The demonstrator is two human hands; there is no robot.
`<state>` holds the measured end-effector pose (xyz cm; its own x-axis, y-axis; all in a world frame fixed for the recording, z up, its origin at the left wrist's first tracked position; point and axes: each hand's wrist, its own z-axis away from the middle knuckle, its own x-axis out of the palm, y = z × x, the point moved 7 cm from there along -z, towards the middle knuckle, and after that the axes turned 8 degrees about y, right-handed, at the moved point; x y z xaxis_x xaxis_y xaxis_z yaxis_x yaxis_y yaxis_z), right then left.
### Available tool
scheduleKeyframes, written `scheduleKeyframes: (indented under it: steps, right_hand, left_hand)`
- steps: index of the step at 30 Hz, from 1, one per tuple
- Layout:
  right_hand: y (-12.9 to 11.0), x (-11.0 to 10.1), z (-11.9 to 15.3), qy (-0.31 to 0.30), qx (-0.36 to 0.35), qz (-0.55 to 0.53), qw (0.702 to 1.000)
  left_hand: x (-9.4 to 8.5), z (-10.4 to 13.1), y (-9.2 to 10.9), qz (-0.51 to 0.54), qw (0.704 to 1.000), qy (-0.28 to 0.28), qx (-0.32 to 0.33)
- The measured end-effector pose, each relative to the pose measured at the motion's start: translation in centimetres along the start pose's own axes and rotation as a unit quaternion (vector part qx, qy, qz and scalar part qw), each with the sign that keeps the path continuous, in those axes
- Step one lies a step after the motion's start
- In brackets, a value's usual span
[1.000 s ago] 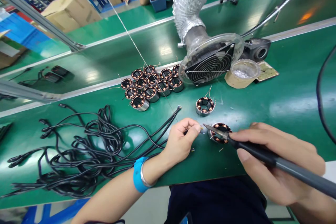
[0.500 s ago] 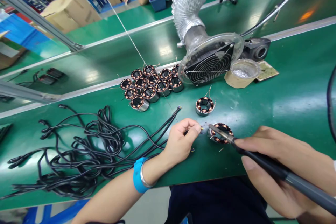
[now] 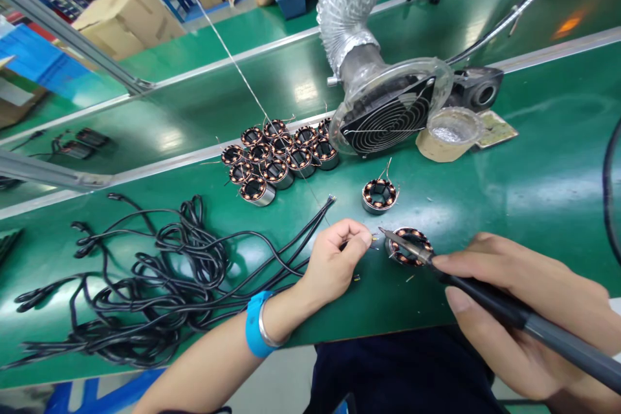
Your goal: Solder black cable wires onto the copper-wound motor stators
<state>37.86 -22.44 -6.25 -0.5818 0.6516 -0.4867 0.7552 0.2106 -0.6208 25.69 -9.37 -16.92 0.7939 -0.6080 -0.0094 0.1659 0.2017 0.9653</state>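
Right hand (image 3: 524, 310) gripped around soldering iron (image 3: 485, 301), tip over the near coil ring (image 3: 410, 246) on green counter (image 3: 509, 194). Left hand (image 3: 334, 262) pinches a black cable end (image 3: 345, 245) just left of that ring. Second coil ring (image 3: 379, 195) behind, cluster of rings (image 3: 279, 158) farther back, cable tangle (image 3: 145, 278) left, fan duct (image 3: 388, 113) beyond.

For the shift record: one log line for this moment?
left hand: pinches black cable | right hand: holds soldering iron, tip at stator

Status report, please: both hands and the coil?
Left hand pinches black cable. Right hand grips soldering iron, tip at stator coil. Nothing blocks.
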Motion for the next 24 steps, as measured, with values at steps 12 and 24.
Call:
scheduleKeyframes:
  steps: [12,24]
  right_hand:
    - [1.3,1.8,-0.4,0.040,-0.029,0.015,0.999]
    - [1.3,4.4,-0.8,-0.031,-0.058,-0.063,0.996]
  left_hand:
    - [0.5,0.5,0.0,0.009,0.995,-0.092,-0.035]
    - [0.4,0.9,1.6,-0.049,0.988,-0.143,-0.034]
